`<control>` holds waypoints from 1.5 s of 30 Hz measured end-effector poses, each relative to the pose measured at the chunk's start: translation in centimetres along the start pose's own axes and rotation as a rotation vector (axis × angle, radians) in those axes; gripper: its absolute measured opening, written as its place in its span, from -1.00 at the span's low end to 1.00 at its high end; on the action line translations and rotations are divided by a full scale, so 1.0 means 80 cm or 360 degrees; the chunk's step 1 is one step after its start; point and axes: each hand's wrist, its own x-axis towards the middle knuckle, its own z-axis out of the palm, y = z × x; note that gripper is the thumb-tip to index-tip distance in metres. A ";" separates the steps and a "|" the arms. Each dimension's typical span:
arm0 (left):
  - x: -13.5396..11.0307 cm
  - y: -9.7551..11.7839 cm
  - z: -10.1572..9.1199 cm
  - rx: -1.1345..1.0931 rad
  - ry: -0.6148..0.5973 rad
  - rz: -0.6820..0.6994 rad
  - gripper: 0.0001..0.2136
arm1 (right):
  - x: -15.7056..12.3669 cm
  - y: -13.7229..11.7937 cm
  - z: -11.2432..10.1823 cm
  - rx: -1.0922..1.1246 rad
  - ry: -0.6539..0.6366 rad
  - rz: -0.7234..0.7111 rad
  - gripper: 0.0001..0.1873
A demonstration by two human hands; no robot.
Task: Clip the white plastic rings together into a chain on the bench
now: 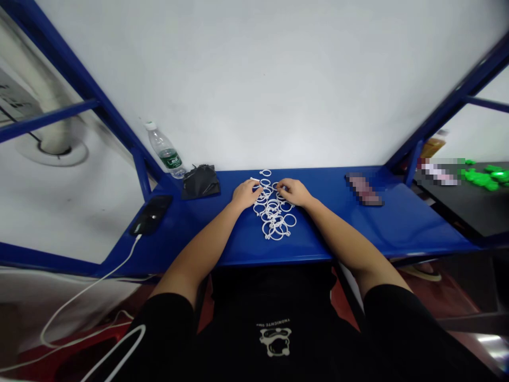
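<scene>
A loose pile of white curtain rings (272,207), each with a small eyelet, lies on the blue table. My left hand (245,194) rests at the pile's upper left, fingers curled in and closed on a white ring. Across from it, at the upper right, my right hand (294,192) has its fingers bent and pinched at the edge of another ring. Its fingertips partly cover the rings there. One single ring (266,173) lies apart from the pile, near the wall.
A plastic bottle (169,154) and a crumpled black bag (201,181) stand at the back left. Nearer is a black phone (151,215) with a white cable (95,284). On the right lies a blurred flat object (363,189). Blue frame posts (413,162) flank the table (334,233).
</scene>
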 end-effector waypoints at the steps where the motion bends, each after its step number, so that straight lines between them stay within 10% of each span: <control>1: 0.000 0.000 -0.001 -0.0008 -0.0002 -0.0018 -0.73 | 0.000 0.002 0.000 -0.0019 -0.0003 0.0006 -0.82; 7: -0.001 0.008 -0.007 0.0012 -0.0014 -0.0150 -0.67 | 0.006 0.005 -0.006 -0.0147 0.0057 0.0098 -0.74; 13: -0.001 0.010 -0.009 -0.0017 -0.0021 -0.0198 -0.62 | 0.057 0.005 -0.008 -0.0481 -0.0311 0.0201 -0.67; 22: 0.005 0.001 -0.009 0.0170 -0.0080 -0.0207 -0.69 | 0.100 0.009 0.019 -0.0608 -0.0697 -0.0182 -0.74; 29: 0.006 -0.001 -0.008 0.0094 -0.0040 -0.0230 -0.92 | 0.066 0.005 -0.007 -0.0356 -0.0214 0.0056 -0.82; 37: -0.001 -0.007 -0.009 0.0054 0.0104 -0.0168 -0.90 | -0.006 0.046 -0.049 0.0467 0.0318 0.0536 -0.34; 45: 0.000 -0.004 -0.019 -0.0124 0.0302 -0.0263 -0.91 | 0.004 0.041 -0.033 0.1149 0.0611 0.0854 -0.71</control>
